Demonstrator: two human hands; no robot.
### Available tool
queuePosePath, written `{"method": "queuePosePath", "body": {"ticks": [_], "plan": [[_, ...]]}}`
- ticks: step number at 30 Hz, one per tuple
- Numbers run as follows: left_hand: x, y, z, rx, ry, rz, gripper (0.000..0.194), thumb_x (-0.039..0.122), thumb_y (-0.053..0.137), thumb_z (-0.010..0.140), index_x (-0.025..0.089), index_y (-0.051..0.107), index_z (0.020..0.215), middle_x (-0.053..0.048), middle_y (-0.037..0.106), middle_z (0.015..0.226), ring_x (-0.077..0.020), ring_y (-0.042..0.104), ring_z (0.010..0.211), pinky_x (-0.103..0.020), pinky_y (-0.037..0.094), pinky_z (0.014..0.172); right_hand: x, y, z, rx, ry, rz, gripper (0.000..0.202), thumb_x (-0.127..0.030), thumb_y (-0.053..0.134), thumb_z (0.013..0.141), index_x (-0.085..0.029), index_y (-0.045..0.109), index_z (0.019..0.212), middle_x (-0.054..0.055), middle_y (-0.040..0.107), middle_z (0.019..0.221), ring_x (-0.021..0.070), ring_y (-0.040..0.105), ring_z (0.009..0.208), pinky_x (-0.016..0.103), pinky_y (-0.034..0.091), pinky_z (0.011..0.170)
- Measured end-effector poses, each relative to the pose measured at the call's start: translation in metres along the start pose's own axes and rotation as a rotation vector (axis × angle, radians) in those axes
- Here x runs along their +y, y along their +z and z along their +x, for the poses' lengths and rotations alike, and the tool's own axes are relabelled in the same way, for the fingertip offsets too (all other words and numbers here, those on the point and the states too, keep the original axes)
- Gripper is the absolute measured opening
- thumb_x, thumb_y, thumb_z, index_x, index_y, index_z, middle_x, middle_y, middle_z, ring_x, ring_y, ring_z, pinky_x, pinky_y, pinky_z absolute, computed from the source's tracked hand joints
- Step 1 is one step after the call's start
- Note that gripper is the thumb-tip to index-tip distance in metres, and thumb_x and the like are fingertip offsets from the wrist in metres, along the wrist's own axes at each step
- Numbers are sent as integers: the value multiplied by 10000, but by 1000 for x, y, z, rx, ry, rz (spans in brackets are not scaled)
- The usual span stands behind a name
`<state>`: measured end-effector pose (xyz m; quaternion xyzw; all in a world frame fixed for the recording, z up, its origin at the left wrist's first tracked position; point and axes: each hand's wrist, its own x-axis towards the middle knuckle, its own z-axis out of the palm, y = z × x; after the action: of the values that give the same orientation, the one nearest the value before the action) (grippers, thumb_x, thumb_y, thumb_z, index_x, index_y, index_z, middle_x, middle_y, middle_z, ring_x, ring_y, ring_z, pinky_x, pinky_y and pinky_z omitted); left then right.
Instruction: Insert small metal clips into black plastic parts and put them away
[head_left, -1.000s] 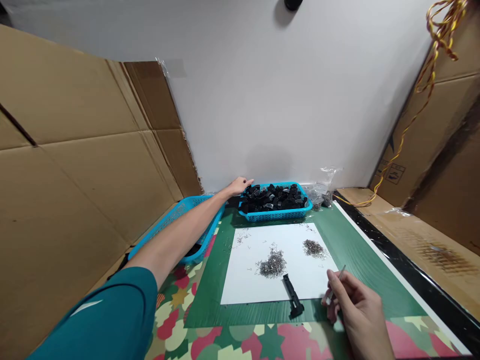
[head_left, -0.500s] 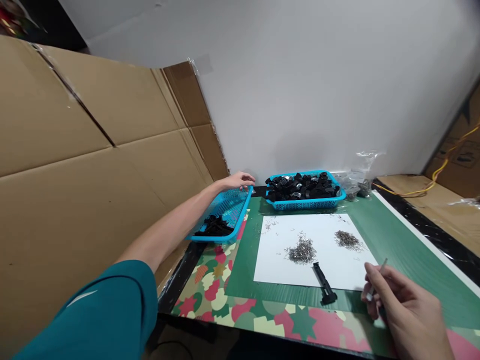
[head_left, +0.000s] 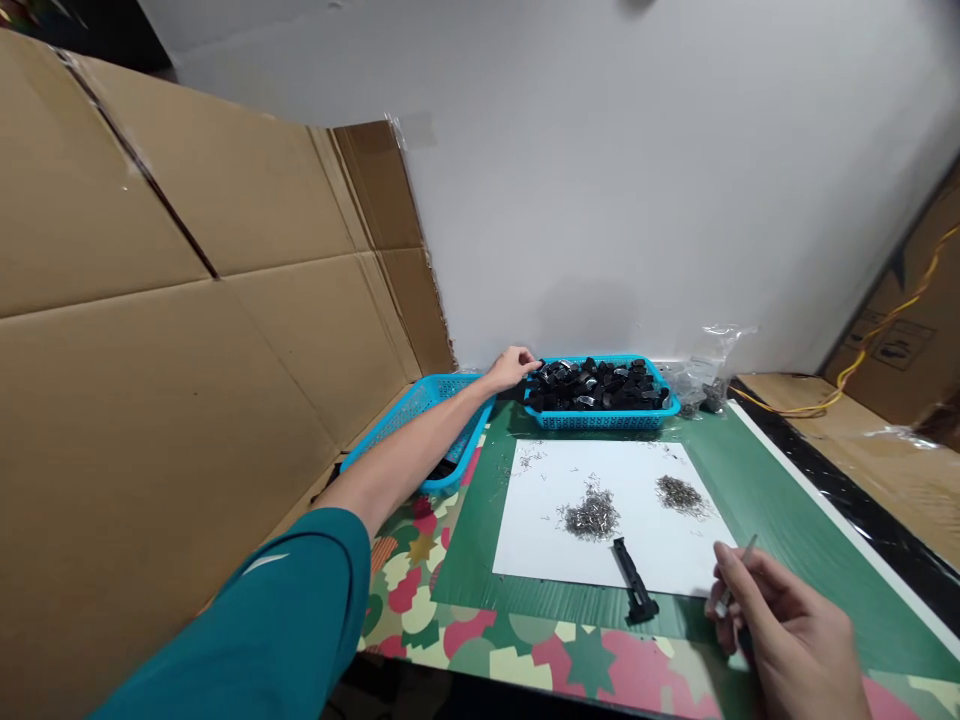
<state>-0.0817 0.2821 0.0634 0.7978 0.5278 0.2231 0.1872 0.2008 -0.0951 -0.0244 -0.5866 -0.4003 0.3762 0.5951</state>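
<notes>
My left hand [head_left: 515,368] is stretched out to the left edge of the blue basket [head_left: 607,422] full of black parts [head_left: 600,385], its fingers bent together at a black piece there; whether it grips that piece is unclear. Near the right front, my right hand [head_left: 780,615] is closed around a thin, pale tool [head_left: 735,577]. A long black part [head_left: 634,582] lies across the front edge of the white sheet [head_left: 525,545]. Two piles of small metal pieces rest on the sheet, one near the middle [head_left: 592,515] and one at the right [head_left: 680,494].
Another blue basket [head_left: 431,392], partly hidden by my left arm, stands at the left with black parts inside. Clear plastic bags [head_left: 705,385] sit beside the full basket. Cardboard [head_left: 262,350] rises at the left, and a yellow cable [head_left: 847,380] runs along the right.
My left hand has moved right, from the rim of the left basket to the edge of the full one. The view has shifted slightly; my right hand still holds the tool.
</notes>
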Motion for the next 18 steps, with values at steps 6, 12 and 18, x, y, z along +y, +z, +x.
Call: {"method": "queuePosePath", "body": {"ticks": [6,12,18], "plan": [[-3,-14,-9,-33,-4,67,334,390,662,1035,148,661,1266,-100,692,1235,-230,702,1056,-435,618,912,-9,-3,-4,28,-12,-42,583,-713,743,832,-184,644,607,34,601,552,135,529,475,225,455,463],[-17,-72,-81,-320,-22,189,377,499,727,936,129,718,864,-7,656,764,-144,594,695,-267,464,660,-13,3,-10,78,53,-62,599,-760,727,806,-196,641,626,23,577,528,131,509,455,227,421,430],[-9,-118,-143,-569,-88,298,478,602,816,730,154,768,889,-8,638,718,-145,494,634,-259,319,584,-5,5,-10,-14,65,-28,545,-718,735,834,-206,637,677,5,577,540,124,514,461,213,402,421]]}}
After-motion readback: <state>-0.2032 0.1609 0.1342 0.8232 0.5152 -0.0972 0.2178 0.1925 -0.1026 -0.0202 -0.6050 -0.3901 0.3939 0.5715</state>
